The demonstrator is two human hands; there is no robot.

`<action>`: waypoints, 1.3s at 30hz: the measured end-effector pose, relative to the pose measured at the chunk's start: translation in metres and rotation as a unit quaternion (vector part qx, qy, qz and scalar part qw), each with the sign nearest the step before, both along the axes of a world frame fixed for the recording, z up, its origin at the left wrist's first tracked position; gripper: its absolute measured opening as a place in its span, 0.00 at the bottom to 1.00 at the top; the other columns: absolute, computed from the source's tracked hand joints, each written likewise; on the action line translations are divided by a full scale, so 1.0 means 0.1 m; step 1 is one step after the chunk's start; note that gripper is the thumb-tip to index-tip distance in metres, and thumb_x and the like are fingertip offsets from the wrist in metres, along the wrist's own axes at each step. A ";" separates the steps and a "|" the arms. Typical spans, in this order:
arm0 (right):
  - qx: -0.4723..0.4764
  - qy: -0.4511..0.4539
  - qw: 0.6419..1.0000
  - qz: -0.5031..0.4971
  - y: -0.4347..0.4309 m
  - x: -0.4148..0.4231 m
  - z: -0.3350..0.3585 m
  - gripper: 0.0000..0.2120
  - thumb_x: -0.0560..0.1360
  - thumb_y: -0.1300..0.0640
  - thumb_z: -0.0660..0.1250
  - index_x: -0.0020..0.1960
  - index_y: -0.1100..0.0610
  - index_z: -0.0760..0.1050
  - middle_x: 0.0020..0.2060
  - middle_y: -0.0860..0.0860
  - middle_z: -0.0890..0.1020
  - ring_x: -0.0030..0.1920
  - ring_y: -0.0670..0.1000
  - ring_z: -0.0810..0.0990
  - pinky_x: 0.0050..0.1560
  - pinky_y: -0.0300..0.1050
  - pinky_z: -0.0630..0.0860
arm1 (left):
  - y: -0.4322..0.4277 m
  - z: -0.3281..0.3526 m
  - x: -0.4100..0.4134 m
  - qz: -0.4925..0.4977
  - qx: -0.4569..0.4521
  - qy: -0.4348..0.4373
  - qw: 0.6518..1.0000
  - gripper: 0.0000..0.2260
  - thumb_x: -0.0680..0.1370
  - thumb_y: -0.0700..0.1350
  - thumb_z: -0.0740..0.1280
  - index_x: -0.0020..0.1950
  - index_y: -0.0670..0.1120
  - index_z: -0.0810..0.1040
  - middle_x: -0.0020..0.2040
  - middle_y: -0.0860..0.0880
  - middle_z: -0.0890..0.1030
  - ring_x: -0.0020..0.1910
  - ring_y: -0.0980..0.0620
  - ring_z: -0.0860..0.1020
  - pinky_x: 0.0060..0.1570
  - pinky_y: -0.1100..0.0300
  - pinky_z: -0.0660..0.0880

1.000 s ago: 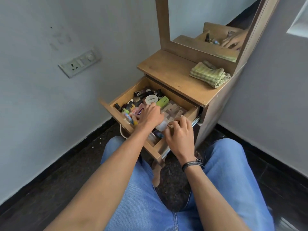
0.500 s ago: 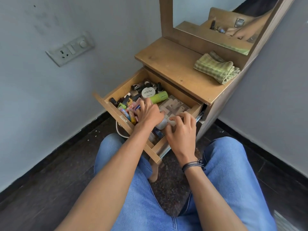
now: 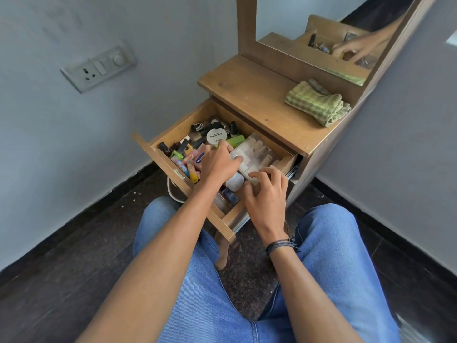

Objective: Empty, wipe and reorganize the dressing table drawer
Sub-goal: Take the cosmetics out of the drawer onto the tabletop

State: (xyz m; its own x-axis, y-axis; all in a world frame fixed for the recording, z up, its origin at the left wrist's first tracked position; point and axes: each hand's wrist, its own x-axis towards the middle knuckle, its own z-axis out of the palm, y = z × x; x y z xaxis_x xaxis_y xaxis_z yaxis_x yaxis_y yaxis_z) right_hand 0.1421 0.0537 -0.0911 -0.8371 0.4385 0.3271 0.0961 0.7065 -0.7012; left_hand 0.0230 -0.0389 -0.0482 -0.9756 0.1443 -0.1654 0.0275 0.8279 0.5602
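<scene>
Reaching into the open drawer (image 3: 183,122), pulled out below the surface (image 3: 259,100) and crammed with cosmetics. Left hand (image 3: 217,164) laid loosely, fingers straight, on a clear case (image 3: 257,152); right hand (image 3: 267,194) curled round its near edge. Folded cloth (image 3: 316,105) on the surface.

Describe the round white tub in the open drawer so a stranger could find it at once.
Start at the wooden dressing table and look into its open drawer. Toward the far end, just beyond the fingers of the left hand, lies a round white tub. It is the only flat white disc there, printed NAIL POLISH, between small dark bottles and a lime-green tube.
</scene>
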 end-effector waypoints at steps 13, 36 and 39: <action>-0.058 0.025 0.998 -0.005 0.01 0.01 0.07 0.09 0.78 0.58 0.69 0.58 0.55 0.79 0.56 0.49 0.75 0.59 0.44 0.68 0.61 0.43 0.71 | -0.16 0.12 0.02 0.066 0.271 0.071 0.958 0.10 0.76 0.49 0.71 0.56 0.56 0.77 0.49 0.56 0.82 0.46 0.53 0.84 0.43 0.47 0.83; -0.124 -0.033 0.975 0.181 0.14 -0.33 0.60 0.45 0.64 0.35 0.80 0.74 0.38 0.61 0.76 0.39 0.52 0.78 0.44 0.57 0.72 0.41 0.62 | -0.56 0.33 0.05 0.194 0.503 -0.030 0.842 0.05 0.79 0.47 0.71 0.53 0.51 0.83 0.47 0.52 0.86 0.51 0.50 0.84 0.51 0.47 0.83; -0.098 -0.016 0.979 0.176 0.17 -0.43 0.63 0.40 0.65 0.41 0.81 0.72 0.40 0.65 0.67 0.41 0.61 0.70 0.37 0.62 0.65 0.29 0.62 | -0.55 0.32 0.03 0.200 0.504 -0.019 0.840 0.05 0.80 0.47 0.70 0.54 0.52 0.83 0.48 0.53 0.86 0.52 0.52 0.84 0.49 0.50 0.83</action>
